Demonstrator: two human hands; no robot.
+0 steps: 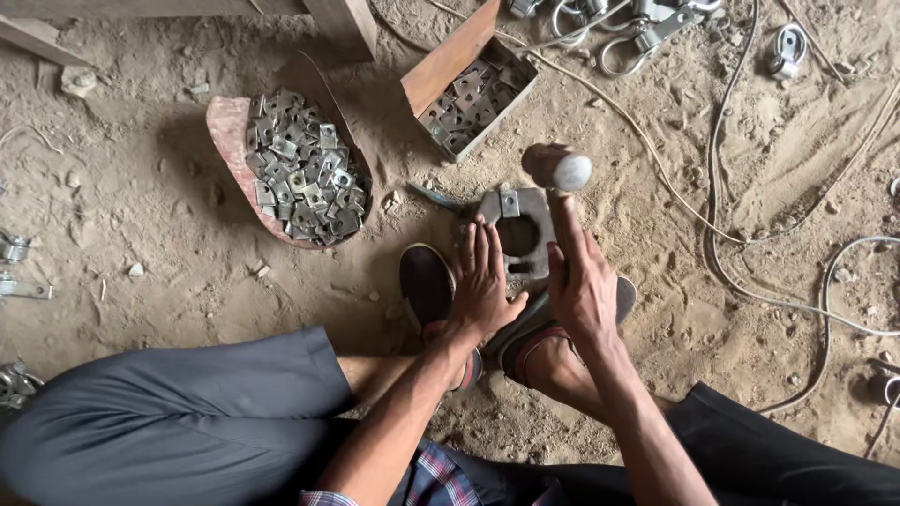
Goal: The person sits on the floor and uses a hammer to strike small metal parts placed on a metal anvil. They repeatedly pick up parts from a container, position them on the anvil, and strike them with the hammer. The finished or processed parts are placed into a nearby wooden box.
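My right hand [581, 281] grips the handle of a hammer whose round metal head [559, 168] is raised above a thick grey metal block with a round hole [525, 234]. A small bent metal plate [507, 202] sits on the block's far edge. My left hand [482, 281] lies flat with spread fingers against the block's left side, holding nothing. Both my feet in dark slip-on shoes [427, 286] rest on the sandy ground on either side of the block.
A reddish curved tray [230, 131] at left holds several small metal plates [305, 173]. A wooden box [450, 61] beyond holds more plates. Metal clamps [637, 28] and cables [722, 187] lie at top and right. Loose metal parts [14, 251] sit at the left edge.
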